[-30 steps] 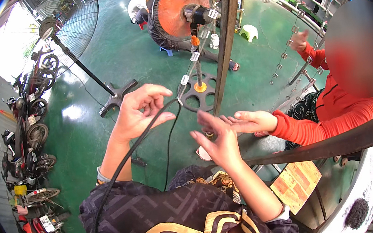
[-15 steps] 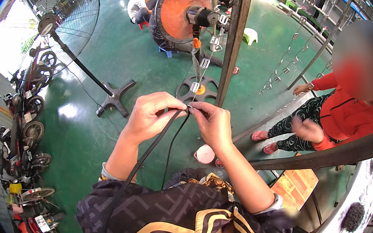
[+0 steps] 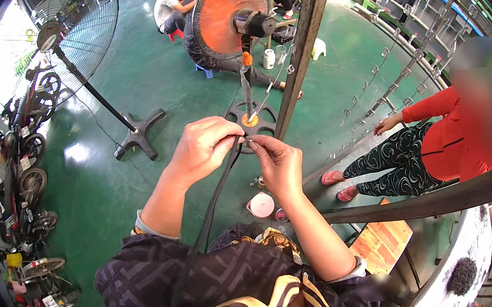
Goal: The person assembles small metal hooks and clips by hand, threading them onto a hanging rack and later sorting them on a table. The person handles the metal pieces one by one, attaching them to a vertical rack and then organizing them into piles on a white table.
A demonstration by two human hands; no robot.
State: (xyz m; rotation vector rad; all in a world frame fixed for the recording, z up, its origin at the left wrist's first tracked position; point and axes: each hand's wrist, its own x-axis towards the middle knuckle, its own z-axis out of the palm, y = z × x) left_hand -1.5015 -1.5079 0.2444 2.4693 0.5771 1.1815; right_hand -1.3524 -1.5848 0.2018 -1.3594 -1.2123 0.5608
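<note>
My left hand (image 3: 212, 148) is closed in a pinch near the middle of the view, gripping a black cord (image 3: 218, 188). From the fingertips the cord runs down over my lap and past my dark patterned top. Close beside it, my right hand (image 3: 278, 160) pinches something very small where the two sets of fingertips almost meet. What sits between those fingers is too small to make out. Thin lines carrying metal clips (image 3: 271, 88) stretch away beyond my hands, beside a dark metal post (image 3: 301, 50).
A person in red (image 3: 444, 137) stands at the right behind a curved dark bar (image 3: 439, 202). Ahead are an orange fan (image 3: 229, 19) and a black pedestal fan (image 3: 92, 80). Motorbikes (image 3: 34, 183) line the left wall. A pink-white tub (image 3: 261, 205) and a wooden stool (image 3: 384, 244) are nearby.
My view has shifted slightly, so the surroundings sit further left. Both hands keep their pinch close together. The person in red has lowered a raised hand and moved a little.
</note>
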